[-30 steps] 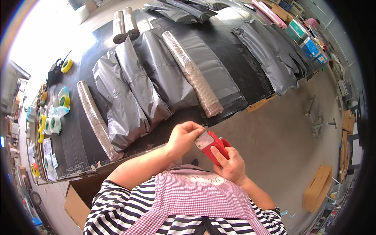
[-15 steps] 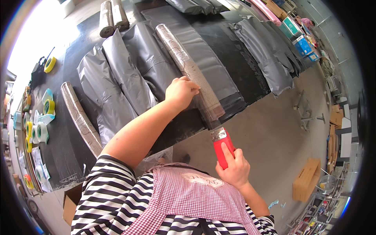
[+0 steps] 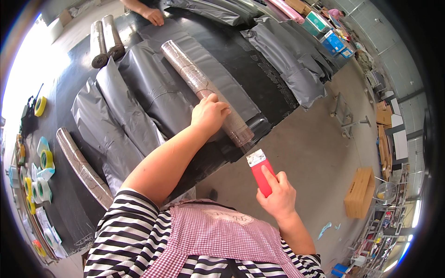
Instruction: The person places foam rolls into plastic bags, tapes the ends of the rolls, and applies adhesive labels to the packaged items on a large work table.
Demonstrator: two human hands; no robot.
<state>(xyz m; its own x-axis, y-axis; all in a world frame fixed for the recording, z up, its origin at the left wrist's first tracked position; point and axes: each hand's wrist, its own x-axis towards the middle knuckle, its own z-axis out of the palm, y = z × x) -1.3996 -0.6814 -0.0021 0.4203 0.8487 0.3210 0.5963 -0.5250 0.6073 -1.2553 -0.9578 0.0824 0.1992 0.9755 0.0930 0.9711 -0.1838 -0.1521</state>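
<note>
A long brown patterned roll in clear shiny film (image 3: 185,67) lies on a flat grey plastic bag (image 3: 232,88), its near end by the table edge. My left hand (image 3: 211,116) is closed, its curled fingers pressed on the middle of this roll. To the right, past the table edge, my right hand (image 3: 278,194) grips a red tape dispenser (image 3: 260,175), index finger along its top. The dispenser's toothed metal end points at the roll's near end, with a small gap between them. A clear strip seems to show there, hard to make out.
Several filled grey bags (image 3: 143,88) lie left of the roll, more (image 3: 296,60) at right. A second wrapped roll (image 3: 83,162) and tape rolls (image 3: 44,190) are on the black table (image 3: 60,208). Another person's hand (image 3: 153,16) reaches in at the far side. A cardboard box (image 3: 359,192) sits on the floor.
My left hand has gone from a pinch near the roll's edge to resting on top of it. The dispenser has tilted slightly. Another person's hand has appeared at the far side. The view has shifted.
</note>
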